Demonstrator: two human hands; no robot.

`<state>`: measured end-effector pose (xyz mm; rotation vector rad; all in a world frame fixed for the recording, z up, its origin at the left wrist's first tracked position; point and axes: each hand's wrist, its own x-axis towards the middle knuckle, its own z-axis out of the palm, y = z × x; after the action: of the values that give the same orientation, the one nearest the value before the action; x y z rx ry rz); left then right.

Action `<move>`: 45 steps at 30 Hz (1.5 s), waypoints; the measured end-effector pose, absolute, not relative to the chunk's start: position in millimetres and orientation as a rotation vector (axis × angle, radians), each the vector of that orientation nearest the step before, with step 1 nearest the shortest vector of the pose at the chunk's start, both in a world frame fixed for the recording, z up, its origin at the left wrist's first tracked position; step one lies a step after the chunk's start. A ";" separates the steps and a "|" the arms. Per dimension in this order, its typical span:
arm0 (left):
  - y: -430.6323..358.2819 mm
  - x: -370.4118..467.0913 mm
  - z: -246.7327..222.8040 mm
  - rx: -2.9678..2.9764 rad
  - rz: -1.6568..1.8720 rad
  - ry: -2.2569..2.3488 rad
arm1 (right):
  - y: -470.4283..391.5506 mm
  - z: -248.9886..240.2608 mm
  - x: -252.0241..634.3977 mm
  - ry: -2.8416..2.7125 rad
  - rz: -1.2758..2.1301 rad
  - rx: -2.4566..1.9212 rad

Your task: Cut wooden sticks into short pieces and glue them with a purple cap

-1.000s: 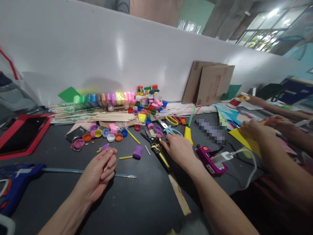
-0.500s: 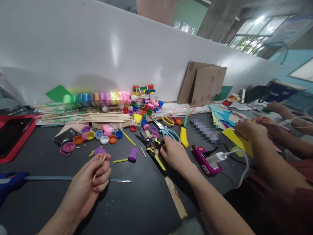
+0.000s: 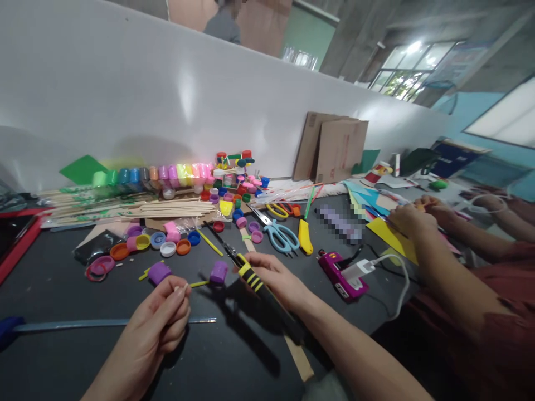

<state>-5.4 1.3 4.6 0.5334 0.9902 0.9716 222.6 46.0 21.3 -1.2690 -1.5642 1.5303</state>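
Observation:
My right hand (image 3: 279, 281) has its fingers around the black-and-yellow handles of a pair of pliers (image 3: 256, 283), raised off the table with their jaws pointing up and left. Thumb and fingertips of my left hand (image 3: 161, 320) are pinched on a small wooden stick (image 3: 181, 287); only its pale end shows. Just beyond that hand are two purple plastic pots (image 3: 159, 273) and a thin yellow stick (image 3: 199, 284). Under my left hand runs a clear glue stick (image 3: 117, 323), reaching to a blue glue gun (image 3: 9, 329).
Blue-handled scissors (image 3: 281, 235) and a yellow cutter (image 3: 305, 236) lie beyond my right hand. A magenta power strip (image 3: 343, 277) with a white plug is to the right. Bottle caps (image 3: 168, 249), wooden skewers (image 3: 178, 209) and paint pots (image 3: 154, 177) line the back. A co-worker's hands (image 3: 412, 220) work at the right.
My right hand has picked the pliers up from the table and brought them nearer my left hand. The stick in my left hand has turned, so less of it shows.

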 end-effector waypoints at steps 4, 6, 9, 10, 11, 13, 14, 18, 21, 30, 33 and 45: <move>0.6 -5.9 3.0 0.512 0.981 0.969 | 43.0 21.4 209.9 -1.364 1.895 -1.032; 0.8 -5.9 4.4 0.523 1.001 0.948 | 40.5 22.4 207.7 -1.297 1.990 -0.928; 0.8 -5.6 7.8 0.572 1.083 0.912 | 35.4 24.7 206.8 -1.251 2.078 -0.813; 0.8 -5.8 9.0 0.583 1.126 0.898 | 34.0 25.8 206.5 -1.249 2.099 -0.786; 0.6 -6.2 10.2 0.602 1.157 0.879 | 32.8 27.0 206.1 -1.256 2.114 -0.766; 0.0 -7.4 12.5 0.626 1.222 0.858 | 31.2 29.6 204.7 -1.298 2.119 -0.760; -0.6 -8.1 13.6 0.631 1.243 0.857 | 30.6 30.7 203.9 -1.340 2.111 -0.772; -3.7 -9.4 16.1 0.651 1.268 0.849 | 29.2 30.1 201.3 -1.416 2.098 -0.802; -6.6 -8.2 14.9 0.678 1.231 0.855 | 27.6 26.4 201.3 -1.370 2.122 -0.836; -14.4 -10.1 9.3 0.664 1.266 0.991 | 20.2 41.5 199.4 -1.574 2.128 -0.983; -13.7 -11.8 9.8 0.675 1.254 1.000 | 19.0 45.2 203.3 -1.844 1.931 -1.168; -12.3 -7.8 16.8 0.593 1.164 0.859 | 20.5 32.8 206.4 -1.850 1.737 -1.157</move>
<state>-7.8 -12.3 16.8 0.5930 0.8592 1.1642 206.4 20.5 32.8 -1.1566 -1.8501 1.7372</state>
